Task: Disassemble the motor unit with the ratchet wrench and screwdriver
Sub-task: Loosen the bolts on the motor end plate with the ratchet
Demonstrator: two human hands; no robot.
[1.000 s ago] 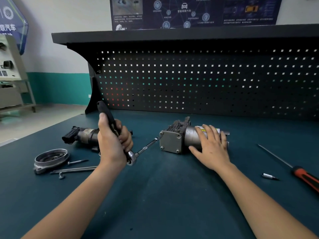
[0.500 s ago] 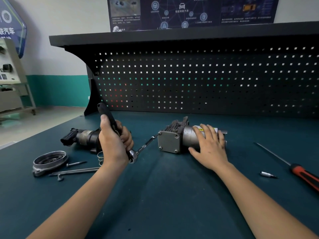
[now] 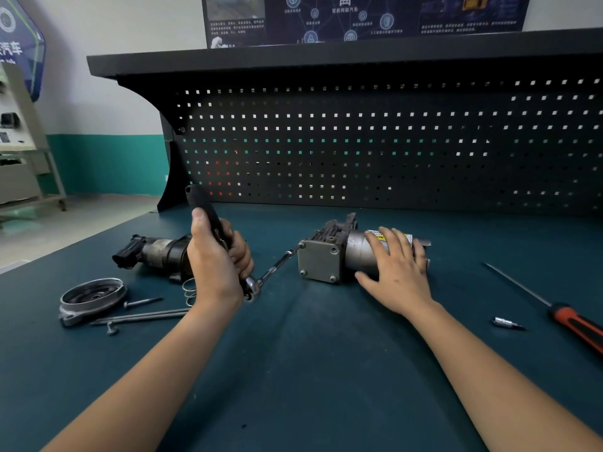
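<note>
While mid-mat (image 3: 310, 370), motor unit (image 3: 321, 261) against wrench (image 3: 275, 268)

The left hand (image 3: 217, 265) grips the ratchet wrench (image 3: 251, 287) by its black handle — its extension reaches a corner bolt on the motor unit (image 3: 329, 259). The right hand (image 3: 396, 272) lies flat on the housing; a screwdriver (image 3: 561, 313) lies well apart.
</note>
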